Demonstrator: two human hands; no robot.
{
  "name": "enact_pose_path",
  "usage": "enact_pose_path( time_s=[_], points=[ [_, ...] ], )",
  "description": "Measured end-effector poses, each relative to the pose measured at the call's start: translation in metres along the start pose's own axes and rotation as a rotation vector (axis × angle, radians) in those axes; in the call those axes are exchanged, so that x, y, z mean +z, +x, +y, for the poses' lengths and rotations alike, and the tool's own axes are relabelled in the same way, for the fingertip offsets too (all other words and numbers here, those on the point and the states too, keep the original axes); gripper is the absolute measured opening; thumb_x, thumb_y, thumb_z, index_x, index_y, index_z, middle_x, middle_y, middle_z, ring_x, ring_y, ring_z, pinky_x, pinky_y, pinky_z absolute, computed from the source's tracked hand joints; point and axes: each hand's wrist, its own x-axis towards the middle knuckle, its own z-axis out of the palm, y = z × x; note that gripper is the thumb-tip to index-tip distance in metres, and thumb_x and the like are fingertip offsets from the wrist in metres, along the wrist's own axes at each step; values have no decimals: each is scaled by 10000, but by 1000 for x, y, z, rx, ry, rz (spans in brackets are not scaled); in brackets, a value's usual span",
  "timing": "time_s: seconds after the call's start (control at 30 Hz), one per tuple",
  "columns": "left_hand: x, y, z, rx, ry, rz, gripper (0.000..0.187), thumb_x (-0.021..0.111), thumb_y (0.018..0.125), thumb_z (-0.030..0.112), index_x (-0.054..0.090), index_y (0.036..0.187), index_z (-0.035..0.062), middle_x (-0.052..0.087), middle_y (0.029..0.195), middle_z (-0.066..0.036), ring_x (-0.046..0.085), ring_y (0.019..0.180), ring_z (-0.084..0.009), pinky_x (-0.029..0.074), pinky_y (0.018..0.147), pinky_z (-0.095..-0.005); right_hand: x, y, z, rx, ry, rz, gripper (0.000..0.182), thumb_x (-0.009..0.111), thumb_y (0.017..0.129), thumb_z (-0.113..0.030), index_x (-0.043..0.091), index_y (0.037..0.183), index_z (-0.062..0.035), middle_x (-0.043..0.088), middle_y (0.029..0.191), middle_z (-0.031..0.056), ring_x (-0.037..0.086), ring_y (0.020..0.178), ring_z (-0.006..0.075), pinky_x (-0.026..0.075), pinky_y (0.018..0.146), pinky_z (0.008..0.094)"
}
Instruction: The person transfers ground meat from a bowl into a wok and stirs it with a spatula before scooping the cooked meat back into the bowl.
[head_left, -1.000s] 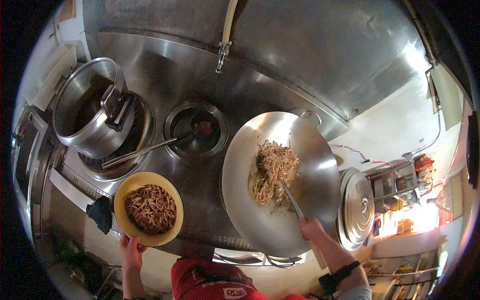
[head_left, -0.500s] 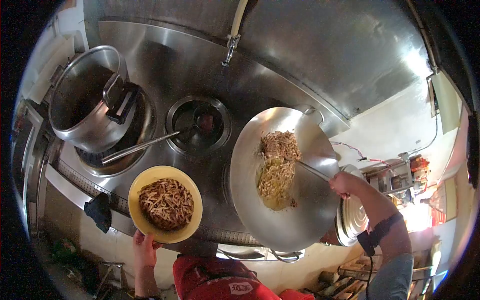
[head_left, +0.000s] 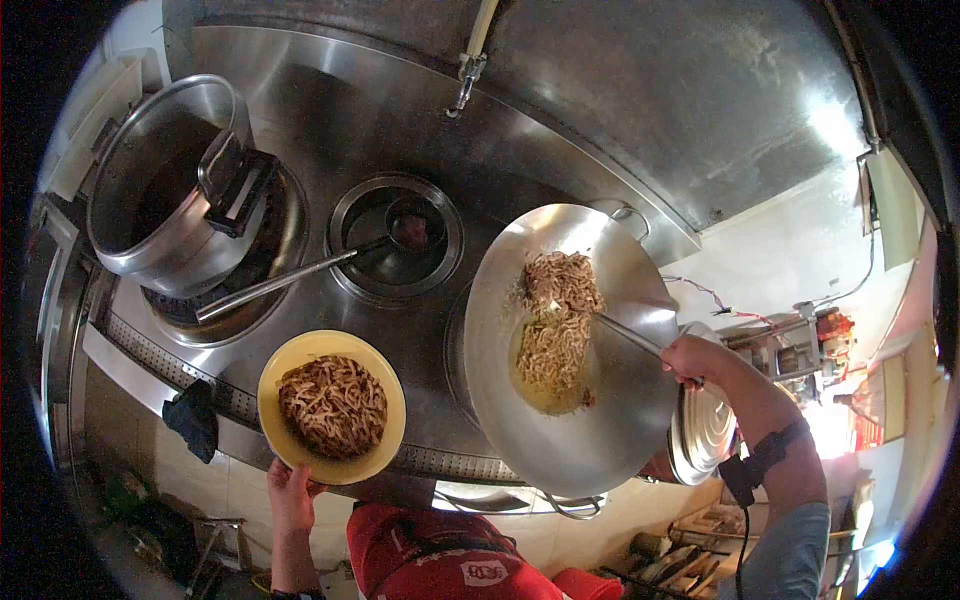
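My left hand (head_left: 292, 492) is closed on the lower edge of a yellow bowl (head_left: 390, 445), with its fingers under the rim. Dark sauced shredded meat (head_left: 333, 407) fills the bowl's middle. To the right, my right hand (head_left: 690, 362) is wrapped round the handle of a long metal wok utensil (head_left: 630, 335), whose head is hidden in the food. That food, pale brown shreds (head_left: 556, 340), lies in yellowish oil inside a large steel wok (head_left: 630, 440). The shreds are darker at the top of the heap and paler at the bottom.
A tall steel pot (head_left: 175, 262) stands on the left burner. A long-handled ladle (head_left: 290, 281) rests across a round sunken well (head_left: 345, 275) in the stove top. Behind hangs a tap (head_left: 464, 95). A dark cloth (head_left: 192, 420) drapes over the front edge, and lidded containers (head_left: 710, 430) stand right of the wok.
The utensil in my right hand has shifted slightly within the wok, and the shreds lie a little differently. The view has tilted slightly; my left hand still holds the bowl.
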Motion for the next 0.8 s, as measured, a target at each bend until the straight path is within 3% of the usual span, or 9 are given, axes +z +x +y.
enact_pose_path(
  time_s=[0.17, 0.23, 0.33, 0.47, 0.53, 0.57, 0.63, 0.8],
  points=[
    [9, -4, 18, 47, 25, 2, 172, 619, 910, 170, 571, 1049, 80, 664, 855, -11, 637, 625, -99, 535, 518, -239, -2, 13, 12, 51, 35, 8, 366, 452, 954, -319, 590, 908, 16, 550, 584, 100, 546, 428, 202, 439, 405, 360],
    [17, -8, 35, -95, -63, 6, 173, 613, 915, 175, 570, 1054, 81, 662, 853, -8, 631, 623, -94, 533, 514, -238, -3, 39, 39, -193, -284, 3, 374, 452, 955, -322, 599, 907, 19, 552, 586, 100, 546, 424, 203, 441, 406, 363],
    [16, -6, 31, -101, -81, 29, 176, 613, 920, 179, 569, 1060, 82, 662, 856, -7, 631, 612, -93, 542, 518, -244, -2, 4, 2, -49, -156, 1, 382, 454, 956, -324, 609, 912, 23, 557, 589, 103, 548, 421, 207, 442, 407, 366],
    [18, -9, 32, -74, -134, 25, 179, 615, 922, 177, 569, 1068, 84, 664, 861, -8, 630, 592, -98, 546, 513, -248, -4, 29, 26, -93, -203, -13, 389, 453, 958, -325, 612, 923, 28, 559, 587, 106, 551, 422, 208, 443, 409, 367],
    [17, -8, 30, -98, -108, 19, 180, 618, 923, 174, 571, 1073, 85, 668, 860, -13, 636, 587, -107, 545, 506, -249, -6, 66, 65, -282, -310, -47, 394, 452, 961, -329, 608, 921, 31, 554, 580, 105, 550, 422, 207, 442, 410, 368],
    [13, -6, 23, -97, -109, 19, 180, 618, 923, 174, 571, 1073, 85, 668, 860, -13, 636, 587, -107, 545, 506, -249, -6, 49, 46, -281, -311, -46, 394, 452, 961, -329, 608, 921, 31, 554, 580, 105, 550, 422, 207, 442, 410, 368],
    [6, 1, 7, 10, 0, -20, 177, 617, 922, 164, 572, 1073, 83, 673, 857, -19, 645, 599, -111, 546, 503, -254, -5, 15, 11, -53, -122, -54, 407, 451, 963, -339, 607, 927, 35, 544, 569, 101, 547, 422, 203, 440, 410, 369],
    [5, 2, 3, 14, -8, -21, 176, 623, 917, 155, 571, 1067, 80, 672, 849, -20, 644, 607, -105, 547, 506, -258, -5, 47, 42, -176, -301, -60, 416, 441, 965, -350, 613, 959, 28, 558, 588, 100, 551, 428, 200, 445, 416, 371]
  ],
)
